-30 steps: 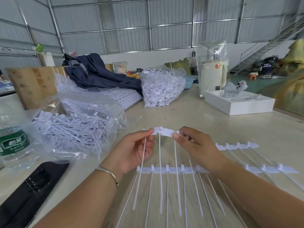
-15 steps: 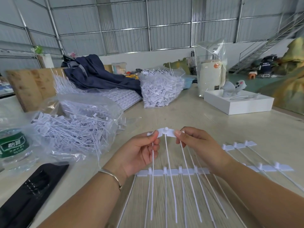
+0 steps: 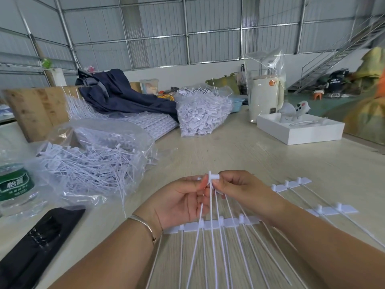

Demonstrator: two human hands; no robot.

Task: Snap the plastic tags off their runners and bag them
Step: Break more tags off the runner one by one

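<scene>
Bottle (image 3: 15, 184) with a green label stands at the far left of the wooden table (image 3: 270, 163), with a black case (image 3: 35, 243) lying nearer the camera than it. Right of the bottle, a clear bag (image 3: 93, 163) lies open on its side, holding loose white tags with thin tails. Behind that bag sit a wooden board (image 3: 35, 109), dark blue cloth (image 3: 125, 97) and a stack of unbroken tag sheets (image 3: 154, 124). A second, fuller bag of tags (image 3: 203, 113) stands right of the cloth.

Right of the open bag and nearer the camera, the left hand (image 3: 181, 203), bracelet on the wrist, pinches a small cluster of tags (image 3: 213, 178) between thumb and curled fingers. The right hand (image 3: 245, 195) pinches the same cluster from the other side; fingertips of both hands meet at the tag heads, held just above the table, tails hanging toward the camera.

Below the hands, a strip of joined tags (image 3: 218, 224) lies flat on the table. Right of the right hand, two shorter strips (image 3: 291, 183) rest on the table. Further back on the right sit a white tray (image 3: 300, 132) and a cream appliance (image 3: 264, 101) under plastic.
</scene>
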